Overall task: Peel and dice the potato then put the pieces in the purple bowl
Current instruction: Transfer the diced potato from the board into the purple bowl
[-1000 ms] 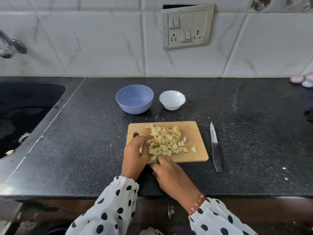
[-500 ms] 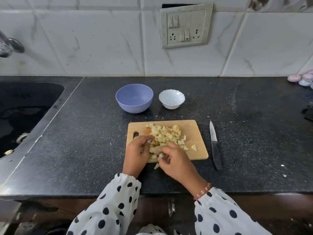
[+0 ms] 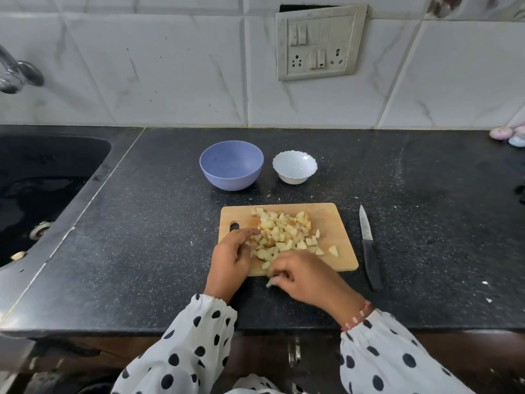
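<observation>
A heap of pale diced potato pieces (image 3: 287, 234) lies on a wooden cutting board (image 3: 335, 223) in the middle of the black counter. My left hand (image 3: 231, 260) rests at the heap's left side, fingers curved against the pieces. At the board's near edge my right hand (image 3: 304, 275) has its fingers curled round a few potato pieces, one sticking out below the fingertips. The purple bowl (image 3: 231, 166) stands empty behind the board. A black-handled knife (image 3: 369, 248) lies on the counter right of the board.
A small white scalloped bowl (image 3: 295, 166) stands right of the purple bowl. A dark sink (image 3: 42, 189) fills the left, with a tap (image 3: 17, 72) above it. A switch panel (image 3: 319, 42) is on the tiled wall. Small pale objects (image 3: 508, 135) sit at far right.
My right hand moved from the board's near edge into the heap, closed on some pieces and drew back toward the edge. My left hand stayed by the heap.
</observation>
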Tool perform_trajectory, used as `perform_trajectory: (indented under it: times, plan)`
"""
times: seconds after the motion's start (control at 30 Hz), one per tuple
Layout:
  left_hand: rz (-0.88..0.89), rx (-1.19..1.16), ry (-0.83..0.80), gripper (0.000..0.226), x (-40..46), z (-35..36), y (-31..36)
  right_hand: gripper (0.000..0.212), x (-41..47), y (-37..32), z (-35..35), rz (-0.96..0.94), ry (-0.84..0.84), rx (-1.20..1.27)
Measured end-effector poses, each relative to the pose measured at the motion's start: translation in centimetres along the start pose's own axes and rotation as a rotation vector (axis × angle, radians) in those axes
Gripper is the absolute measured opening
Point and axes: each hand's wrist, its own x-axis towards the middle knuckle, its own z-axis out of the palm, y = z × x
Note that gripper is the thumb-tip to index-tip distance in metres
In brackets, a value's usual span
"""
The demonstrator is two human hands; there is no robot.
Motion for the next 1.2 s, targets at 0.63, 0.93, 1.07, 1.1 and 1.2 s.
perform_trajectory:
  times: [0.63,0.93,1.07,1.1,1.2]
  plan:
    - [-0.146,0.051,-0.149,0.036,1.0,0.6,1.6,0.027,1.9,2.5,-2.4,0.276,0.271,0.229]
    - [-0.226,-0.129,-0.236,0.041,1.8,1.5,1.8,0.049,4.4,3.4,-2.5,0.492,0.229,0.315]
    - [-0.247,-0.248,-0.257,0.043,2.5,1.3,1.7,0.047,4.7,2.6,-1.8,0.412,0.184,0.325]
    - [-0.264,-0.298,-0.241,0.043,2.6,1.3,1.6,0.046,4.6,2.6,-2.0,0.416,0.181,0.344]
    - [-0.335,-0.411,-0.163,0.041,2.7,1.1,1.3,0.043,4.0,3.3,-2.9,0.419,0.221,0.349]
